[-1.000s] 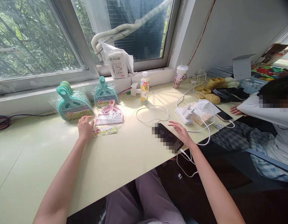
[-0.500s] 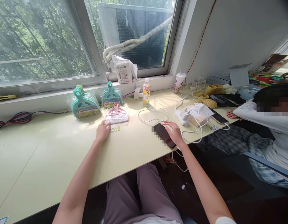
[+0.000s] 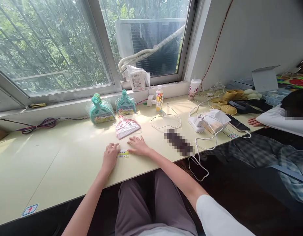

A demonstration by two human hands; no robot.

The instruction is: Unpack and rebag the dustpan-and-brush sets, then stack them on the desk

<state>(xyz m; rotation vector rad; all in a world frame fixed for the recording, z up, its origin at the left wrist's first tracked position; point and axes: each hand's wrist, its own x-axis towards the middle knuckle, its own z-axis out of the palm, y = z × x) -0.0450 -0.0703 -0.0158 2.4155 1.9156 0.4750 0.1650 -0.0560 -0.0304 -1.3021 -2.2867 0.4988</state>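
My left hand (image 3: 110, 156) and my right hand (image 3: 138, 146) lie on the pale desk (image 3: 67, 157) on either side of a small yellow-green paper label (image 3: 123, 154), fingers touching its ends. The fingers of both hands are fairly flat on the desk. Just beyond lies a pink mini dustpan-and-brush set (image 3: 126, 126) in clear wrap. Further back, teal dustpan sets (image 3: 101, 110) and one more teal set (image 3: 125, 103) lean against the window ledge. A phone (image 3: 179, 142) lies to the right of my right hand, apart from it.
A drink bottle (image 3: 159, 98), white cables (image 3: 166, 119), a power strip (image 3: 197, 123) and a cup (image 3: 194, 88) stand at the back right. Another person (image 3: 284, 118) rests an arm on the desk's right end. Coloured wires (image 3: 40, 124) run along the ledge at left.
My right hand left the phone and came left to the paper label. My left hand pulled the label back toward the desk's front edge. The camera drew back and up.
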